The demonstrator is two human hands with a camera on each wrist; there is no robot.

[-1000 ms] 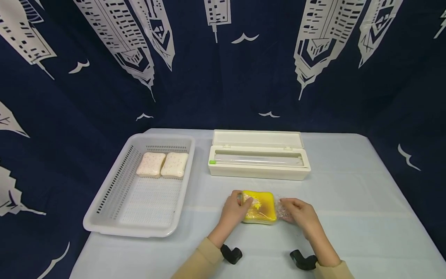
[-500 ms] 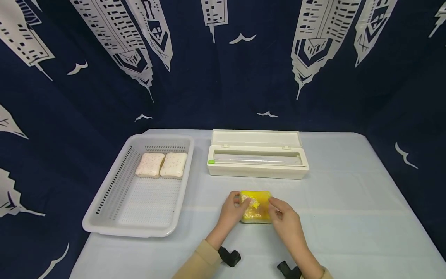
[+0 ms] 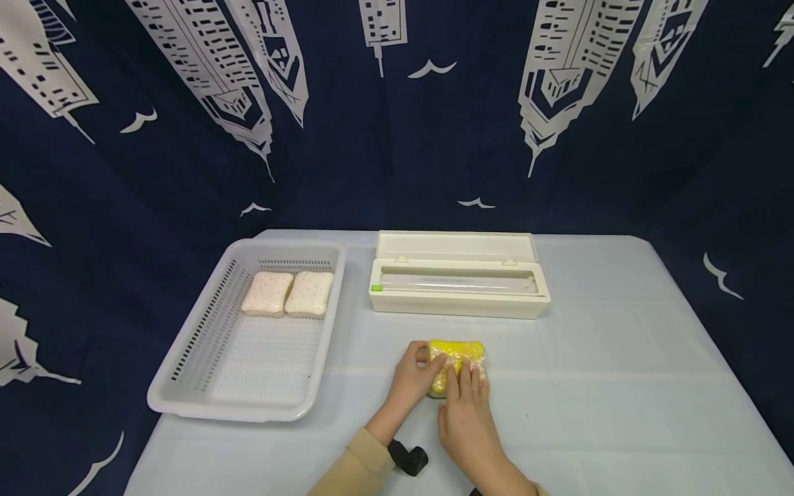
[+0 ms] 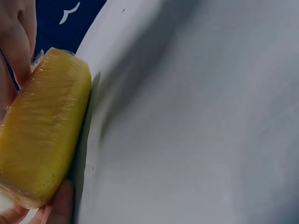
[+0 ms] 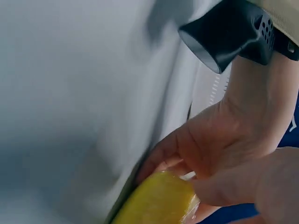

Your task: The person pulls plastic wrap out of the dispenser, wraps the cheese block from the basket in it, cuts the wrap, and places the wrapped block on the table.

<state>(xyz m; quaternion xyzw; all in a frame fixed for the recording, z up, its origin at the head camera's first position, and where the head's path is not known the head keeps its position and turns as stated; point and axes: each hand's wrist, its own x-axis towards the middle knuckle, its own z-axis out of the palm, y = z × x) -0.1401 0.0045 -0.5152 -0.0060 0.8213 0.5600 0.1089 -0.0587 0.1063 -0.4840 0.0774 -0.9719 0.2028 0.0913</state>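
Note:
A yellow block shaped like a slice of toast point(image 3: 455, 347), wrapped in clear cling film, lies on the table in front of the person. My left hand point(image 3: 411, 379) grips its left side, thumb on top and fingers at the far edge. Straight fingers of my right hand point(image 3: 469, 420) press on its top, over crinkled film. In the left wrist view the film stretches in creases along the block's side point(image 4: 46, 121), with fingers at both ends. The right wrist view catches the block's end point(image 5: 161, 198) close to the left palm point(image 5: 219, 135).
A white perforated basket point(image 3: 248, 406) on the left holds two pale speckled toast-shaped blocks point(image 3: 268, 293). Behind the hands stands a cream cling film dispenser point(image 3: 459, 305), lid raised, with a roll point(image 3: 459, 282) inside and a green slider point(image 3: 376, 288). A navy patterned curtain point(image 3: 384, 165) hangs behind.
My right hand has brought the loose film on the right leftward over the block and moved from its right edge onto its top. My left hand keeps its grip.

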